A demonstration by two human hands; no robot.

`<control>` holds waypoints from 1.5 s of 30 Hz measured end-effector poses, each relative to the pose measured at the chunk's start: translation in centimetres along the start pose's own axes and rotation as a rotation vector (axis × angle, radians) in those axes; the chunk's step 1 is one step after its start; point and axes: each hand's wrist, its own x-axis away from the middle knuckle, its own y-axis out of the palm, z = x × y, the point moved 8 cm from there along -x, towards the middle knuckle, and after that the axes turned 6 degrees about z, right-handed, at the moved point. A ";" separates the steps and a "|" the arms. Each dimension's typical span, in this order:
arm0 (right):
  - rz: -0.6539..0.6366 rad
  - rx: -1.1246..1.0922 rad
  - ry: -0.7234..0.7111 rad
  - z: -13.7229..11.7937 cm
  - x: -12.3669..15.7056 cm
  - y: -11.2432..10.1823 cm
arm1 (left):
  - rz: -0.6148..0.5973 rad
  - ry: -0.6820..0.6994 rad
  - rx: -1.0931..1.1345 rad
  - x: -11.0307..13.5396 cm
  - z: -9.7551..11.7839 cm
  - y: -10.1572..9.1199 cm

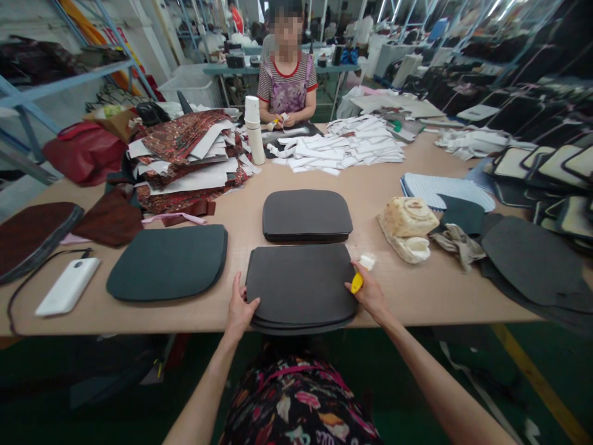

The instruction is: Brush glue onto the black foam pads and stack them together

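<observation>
A stack of dark grey flat panels (301,284) with rounded corners lies at the table's front edge, before my body. My left hand (239,309) grips its left edge, the thumb on top and the fingers along the side. In my right hand (368,293) is a small brush (356,283) with a yellow handle and pale bristles. Some fingers of that hand also touch the stack's right edge. Just behind lies a second stack of grey panels (307,213). To the left is a dark green stack of panels (169,262).
A glue-crusted cream container (407,219) stands to the right, beside a crumpled rag (458,244) and dark oval pieces (530,259). A white power bank (69,287) with a cable lies left. Patterned pieces (185,154) are piled behind. Across the table sits a co-worker (288,86) near white strips (343,145).
</observation>
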 end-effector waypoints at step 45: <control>-0.003 -0.044 -0.174 -1.3 -1.6 0.1 | -0.028 0.334 -0.487 -0.5 1.9 0.8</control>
